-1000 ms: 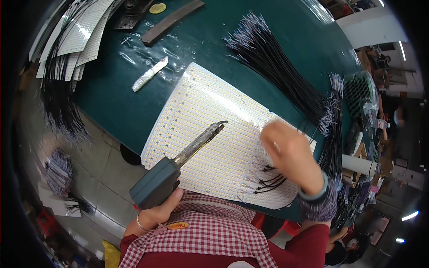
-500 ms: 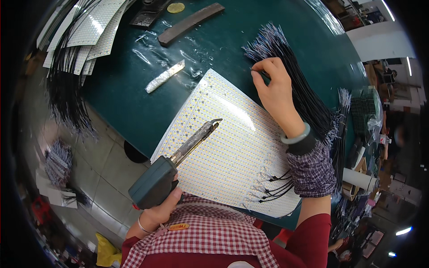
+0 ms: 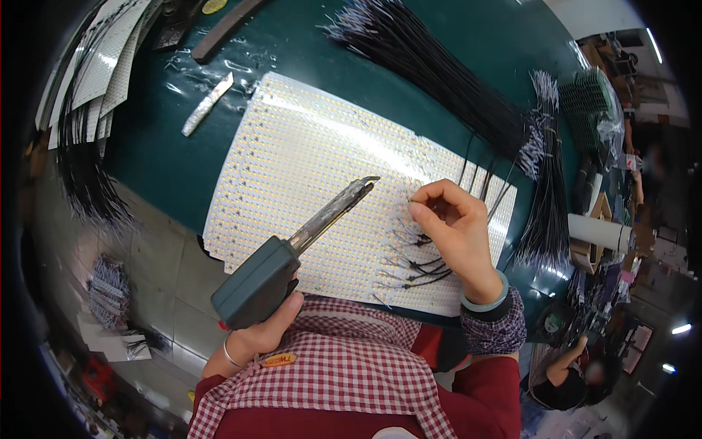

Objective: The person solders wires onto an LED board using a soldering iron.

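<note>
My left hand (image 3: 274,328) is wrapped round the handle of a dark green soldering gun (image 3: 256,284). Its grey barrel slants up to the right, with the bent tip over a white LED panel (image 3: 292,139) dotted with rows of small yellowish chips. Above the right part of this panel, my right hand (image 3: 459,228) pinches a thin black wire by its end, thumb and forefinger together. Dark wire lengths show behind that hand. Several short black wires (image 3: 428,274) with pale stripped ends lie on the panel below it.
A thick bundle of black wires (image 3: 431,80) lies beyond the panel, and another bundle (image 3: 548,190) at the right. Stacked LED panels (image 3: 110,66) with hanging wires are at the far left. A foil-wrapped stick (image 3: 208,104) and a dark bar (image 3: 227,29) lie on the green table.
My right hand has moved from the wire bundle down toward me, over the panel, bringing a wire. The soldering gun stays in my left hand. The view has shifted, and the panel appears turned.
</note>
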The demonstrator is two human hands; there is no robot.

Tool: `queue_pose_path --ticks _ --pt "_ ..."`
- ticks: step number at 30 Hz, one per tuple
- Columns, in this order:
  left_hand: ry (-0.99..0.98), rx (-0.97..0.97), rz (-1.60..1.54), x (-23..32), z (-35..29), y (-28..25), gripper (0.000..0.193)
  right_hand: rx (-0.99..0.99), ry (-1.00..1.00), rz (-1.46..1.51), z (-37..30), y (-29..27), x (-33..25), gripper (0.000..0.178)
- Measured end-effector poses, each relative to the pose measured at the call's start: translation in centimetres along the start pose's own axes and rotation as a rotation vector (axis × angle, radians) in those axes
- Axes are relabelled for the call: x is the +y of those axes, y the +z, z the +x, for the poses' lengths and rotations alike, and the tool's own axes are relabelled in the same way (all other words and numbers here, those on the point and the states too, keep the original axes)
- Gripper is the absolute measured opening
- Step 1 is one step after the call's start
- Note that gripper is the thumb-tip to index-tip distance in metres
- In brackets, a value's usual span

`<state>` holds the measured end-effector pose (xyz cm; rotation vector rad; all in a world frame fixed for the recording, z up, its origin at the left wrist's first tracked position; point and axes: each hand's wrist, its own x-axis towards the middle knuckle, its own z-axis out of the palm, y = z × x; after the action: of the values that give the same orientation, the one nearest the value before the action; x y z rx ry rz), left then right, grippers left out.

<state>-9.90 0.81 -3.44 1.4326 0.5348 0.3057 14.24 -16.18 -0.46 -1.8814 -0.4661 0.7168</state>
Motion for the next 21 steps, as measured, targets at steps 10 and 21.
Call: queue_pose_path --ticks 10,21 --pt "-0.088 -0.131 0.045 -0.1 -1.1 1.4 0.044 0.123 -0.243 -0.233 -1.0 0.2 2.1 0.008" --pt "-0.167 -0.137 0.105 0.1 -1.0 1.9 0.041 0.172 -0.293 -0.323 -0.7 1.0 1.9 0.007"
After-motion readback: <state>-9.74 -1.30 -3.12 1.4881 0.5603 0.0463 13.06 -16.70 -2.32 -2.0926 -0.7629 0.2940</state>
